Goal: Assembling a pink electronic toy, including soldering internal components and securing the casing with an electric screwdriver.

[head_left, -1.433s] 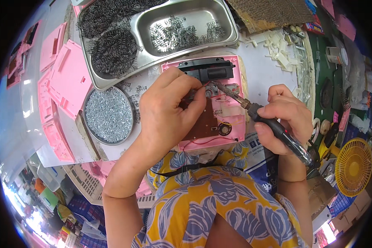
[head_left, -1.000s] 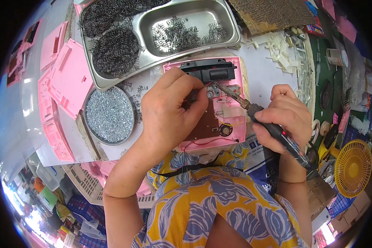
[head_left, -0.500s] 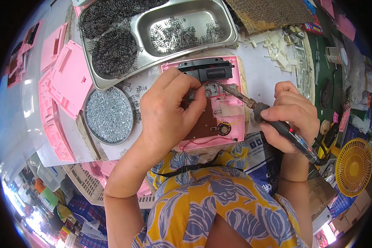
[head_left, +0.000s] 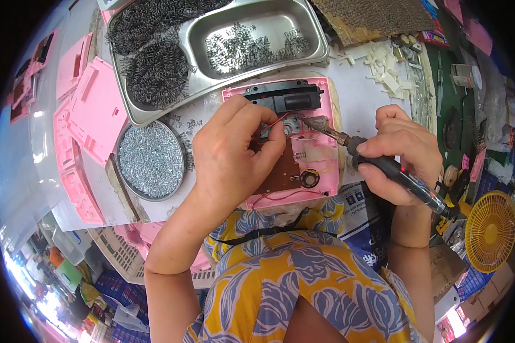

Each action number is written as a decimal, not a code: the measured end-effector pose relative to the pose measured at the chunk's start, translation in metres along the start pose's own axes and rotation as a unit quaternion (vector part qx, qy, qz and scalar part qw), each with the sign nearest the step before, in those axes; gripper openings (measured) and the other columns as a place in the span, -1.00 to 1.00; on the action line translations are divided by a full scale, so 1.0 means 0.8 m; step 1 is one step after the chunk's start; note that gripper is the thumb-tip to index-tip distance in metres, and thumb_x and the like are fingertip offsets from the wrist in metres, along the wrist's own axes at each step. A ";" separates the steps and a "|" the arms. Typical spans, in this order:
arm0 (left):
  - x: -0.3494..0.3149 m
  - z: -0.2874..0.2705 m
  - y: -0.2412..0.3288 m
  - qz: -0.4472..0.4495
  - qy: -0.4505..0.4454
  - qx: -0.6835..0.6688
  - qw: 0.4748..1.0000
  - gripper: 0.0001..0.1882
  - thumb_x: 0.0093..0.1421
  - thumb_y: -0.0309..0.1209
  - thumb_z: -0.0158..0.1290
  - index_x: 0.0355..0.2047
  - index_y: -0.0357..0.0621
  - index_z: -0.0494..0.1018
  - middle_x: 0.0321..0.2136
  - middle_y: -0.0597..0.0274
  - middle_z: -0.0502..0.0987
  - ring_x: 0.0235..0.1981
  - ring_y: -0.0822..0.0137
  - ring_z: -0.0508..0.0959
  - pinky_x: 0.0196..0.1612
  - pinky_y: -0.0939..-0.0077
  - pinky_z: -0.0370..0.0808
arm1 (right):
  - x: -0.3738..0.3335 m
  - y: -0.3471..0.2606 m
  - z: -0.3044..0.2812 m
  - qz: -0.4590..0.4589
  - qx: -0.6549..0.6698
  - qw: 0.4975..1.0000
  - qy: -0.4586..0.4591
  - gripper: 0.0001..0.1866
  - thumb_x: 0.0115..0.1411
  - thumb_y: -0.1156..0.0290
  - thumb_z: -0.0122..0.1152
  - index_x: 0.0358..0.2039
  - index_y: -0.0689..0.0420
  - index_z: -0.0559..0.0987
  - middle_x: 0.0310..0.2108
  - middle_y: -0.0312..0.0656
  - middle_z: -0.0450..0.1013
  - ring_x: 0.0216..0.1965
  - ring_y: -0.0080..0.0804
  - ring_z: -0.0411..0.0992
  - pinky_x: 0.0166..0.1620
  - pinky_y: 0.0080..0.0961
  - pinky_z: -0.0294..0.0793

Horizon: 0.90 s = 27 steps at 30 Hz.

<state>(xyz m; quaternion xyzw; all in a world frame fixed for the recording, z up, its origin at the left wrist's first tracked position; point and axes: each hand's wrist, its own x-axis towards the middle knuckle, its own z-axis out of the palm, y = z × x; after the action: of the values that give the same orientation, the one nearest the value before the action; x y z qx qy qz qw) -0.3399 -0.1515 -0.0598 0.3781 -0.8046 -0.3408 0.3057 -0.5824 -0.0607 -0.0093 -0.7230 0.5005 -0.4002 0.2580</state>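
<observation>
A pink plastic housing (head_left: 324,186) lies in front of me, holding a brown circuit board (head_left: 281,171), a black plastic part (head_left: 299,102) along its far side and a small round black piece (head_left: 310,179). My left hand (head_left: 234,146) pinches a thin red wire (head_left: 279,119) over the housing. In my right hand (head_left: 403,151) is a soldering iron (head_left: 392,168) with a black handle and a small red light. Its tip points left, close to the wire and the metal plate by the black part; whether they touch I cannot tell.
A steel tray (head_left: 257,71) of dark springs stands at the far side, with a round dish (head_left: 180,180) of small screws left of my left hand. Pink panels (head_left: 100,111) lie further left. White plastic pieces (head_left: 386,71) sit far right; a yellow fan (head_left: 490,231) stands near right.
My right hand has shifted slightly up, and the soldering iron's tip has moved slightly left toward the red wire. My left hand has hardly moved.
</observation>
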 end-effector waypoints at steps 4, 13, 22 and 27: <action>0.001 0.002 -0.004 0.012 0.003 0.008 1.000 -0.88 0.05 -0.52 0.32 -0.42 -0.15 0.58 -0.53 0.26 0.47 -0.62 0.31 0.52 -0.55 0.44 0.45 | 0.005 0.000 0.001 0.000 -0.005 1.000 -0.003 -0.72 -0.15 0.53 0.42 -0.33 0.13 0.65 -0.52 -0.22 0.58 -0.53 -0.27 0.51 -0.23 -0.35 0.45; 0.000 0.004 -0.003 0.020 0.011 0.024 0.999 -0.87 0.03 -0.51 0.34 -0.45 -0.12 0.58 -0.55 0.27 0.47 -0.62 0.28 0.51 -0.57 0.41 0.42 | 0.013 -0.003 0.008 0.004 -0.024 1.000 -0.016 -0.74 -0.16 0.52 0.42 -0.37 0.11 0.65 -0.55 -0.23 0.55 -0.53 -0.28 0.51 -0.26 -0.38 0.44; -0.001 0.008 -0.004 0.019 0.027 0.033 0.999 -0.86 0.02 -0.48 0.35 -0.47 -0.09 0.57 -0.55 0.28 0.47 -0.61 0.24 0.52 -0.57 0.37 0.43 | 0.014 0.006 0.012 -0.041 -0.034 0.999 -0.004 -0.76 -0.07 0.48 0.42 -0.33 0.20 0.63 -0.61 -0.26 0.46 -0.62 -0.36 0.31 -0.32 -0.34 0.34; -0.003 0.011 -0.006 0.025 0.031 0.042 0.998 -0.85 0.02 -0.48 0.34 -0.48 -0.07 0.55 -0.53 0.28 0.47 -0.60 0.22 0.52 -0.57 0.35 0.43 | 0.014 0.000 0.012 -0.005 -0.040 0.999 0.004 -0.76 -0.15 0.50 0.43 -0.37 0.10 0.65 -0.54 -0.24 0.56 -0.53 -0.28 0.51 -0.23 -0.36 0.45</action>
<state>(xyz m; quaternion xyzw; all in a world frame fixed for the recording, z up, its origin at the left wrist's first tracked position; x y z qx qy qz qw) -0.3434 -0.1489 -0.0692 0.3804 -0.8177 -0.2873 0.3228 -0.5725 -0.0712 -0.0107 -0.7337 0.5132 -0.3840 0.2253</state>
